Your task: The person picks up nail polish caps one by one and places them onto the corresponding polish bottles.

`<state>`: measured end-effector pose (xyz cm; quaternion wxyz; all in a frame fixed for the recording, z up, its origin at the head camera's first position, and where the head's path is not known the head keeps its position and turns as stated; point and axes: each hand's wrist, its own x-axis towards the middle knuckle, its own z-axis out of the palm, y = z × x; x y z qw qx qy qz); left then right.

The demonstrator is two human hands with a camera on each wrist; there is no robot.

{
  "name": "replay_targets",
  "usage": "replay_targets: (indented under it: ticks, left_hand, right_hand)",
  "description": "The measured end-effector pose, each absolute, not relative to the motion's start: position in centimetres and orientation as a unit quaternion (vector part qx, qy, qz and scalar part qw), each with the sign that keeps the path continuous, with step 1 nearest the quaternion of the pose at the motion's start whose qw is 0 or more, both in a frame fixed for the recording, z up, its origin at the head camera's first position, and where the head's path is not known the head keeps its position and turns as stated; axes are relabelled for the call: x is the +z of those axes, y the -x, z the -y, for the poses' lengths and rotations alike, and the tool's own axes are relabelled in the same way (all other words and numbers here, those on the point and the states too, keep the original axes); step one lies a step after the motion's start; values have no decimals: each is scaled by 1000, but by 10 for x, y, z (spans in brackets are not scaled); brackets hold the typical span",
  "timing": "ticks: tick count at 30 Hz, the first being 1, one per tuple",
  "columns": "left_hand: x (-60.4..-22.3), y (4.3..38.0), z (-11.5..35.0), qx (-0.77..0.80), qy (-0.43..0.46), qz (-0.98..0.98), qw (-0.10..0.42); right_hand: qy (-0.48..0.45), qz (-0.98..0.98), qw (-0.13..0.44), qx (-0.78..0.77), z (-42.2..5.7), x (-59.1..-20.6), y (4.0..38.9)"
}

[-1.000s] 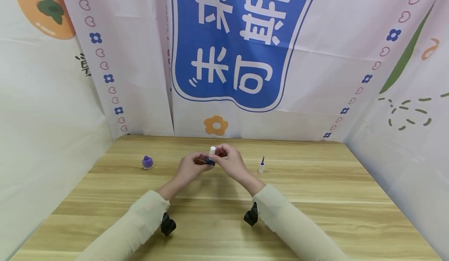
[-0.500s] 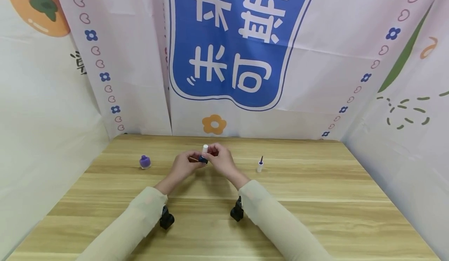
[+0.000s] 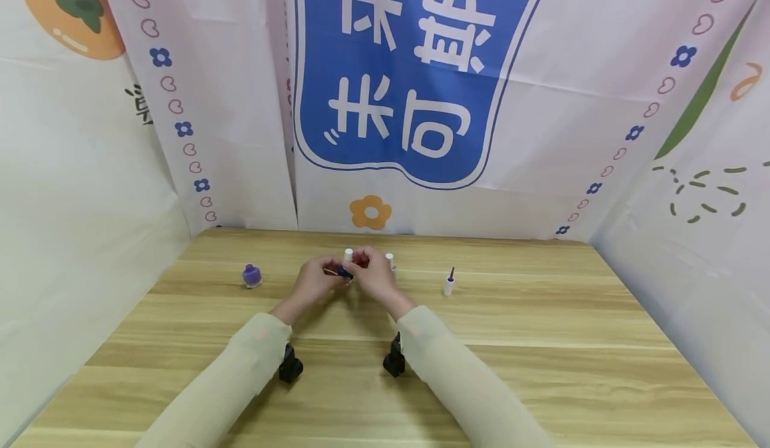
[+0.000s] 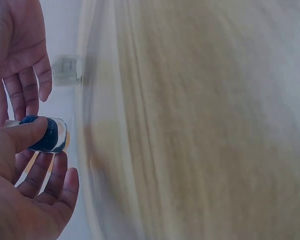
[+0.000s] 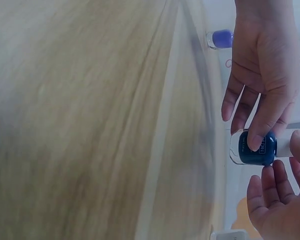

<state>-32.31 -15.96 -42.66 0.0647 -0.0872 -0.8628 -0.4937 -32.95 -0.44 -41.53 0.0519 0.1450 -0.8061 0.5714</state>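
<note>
A dark blue nail polish bottle (image 3: pixel 345 272) is between my hands above the table. My left hand (image 3: pixel 315 281) pinches its glass body, the thumb lying across the label in the right wrist view. My right hand (image 3: pixel 374 275) pinches the white cap (image 3: pixel 349 255) at the bottle's neck. The cap is upright over the bottle in the head view. Just behind my right hand stands a second bottle with a white cap (image 3: pixel 390 259), partly hidden; its clear glass body (image 4: pixel 67 70) shows in the left wrist view.
An uncapped purple nail polish bottle (image 3: pixel 252 276) stands on the wooden table (image 3: pixel 541 341) at the left. At the right, a white cap (image 3: pixel 448 286) stands with its purple brush pointing up. A printed cloth (image 3: pixel 240 134) hangs along the table's back edge.
Both hands have shifted a little left with the dark blue bottle, the right hand more. The second white-capped bottle has come into view behind the right hand.
</note>
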Motion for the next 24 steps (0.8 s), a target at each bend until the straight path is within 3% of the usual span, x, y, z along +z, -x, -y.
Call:
replay_targets:
  ticks: [24]
  left_hand:
    - [-433,326,171,-467,72,879,63]
  right_hand:
    - [-142,819,17,556,18,-423,329]
